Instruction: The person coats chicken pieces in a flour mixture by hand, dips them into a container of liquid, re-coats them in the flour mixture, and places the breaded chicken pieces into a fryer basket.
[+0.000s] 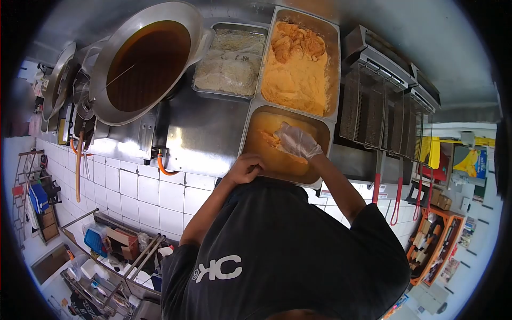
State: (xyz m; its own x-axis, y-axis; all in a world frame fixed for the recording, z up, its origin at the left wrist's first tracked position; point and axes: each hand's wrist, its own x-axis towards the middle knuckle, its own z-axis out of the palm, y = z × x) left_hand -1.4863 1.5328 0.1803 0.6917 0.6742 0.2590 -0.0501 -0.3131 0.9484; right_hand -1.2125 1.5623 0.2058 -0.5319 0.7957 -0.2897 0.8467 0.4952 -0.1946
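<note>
A clear plastic glove covers my right hand (298,142), which reaches into a metal pan (326,140) of yellow-orange batter (261,143). Its fingers are closed around a wet, batter-coated piece of meat (270,140); the fingertips are partly hidden. Bare and curled, my left hand (246,168) rests at the pan's near-left rim, its fingers bent over the edge. Directly behind stands a larger pan (334,58) holding orange flour (296,77), with coated pieces (298,42) heaped at its far end.
Left of the pans, a tray (228,66) holds plastic-wrapped pale crumbs. A wide wok (184,21) of dark oil stands farther left. To the right, wire fryer baskets (368,109) hang with red handles (376,188). An orange shelf unit (434,245) is at lower right.
</note>
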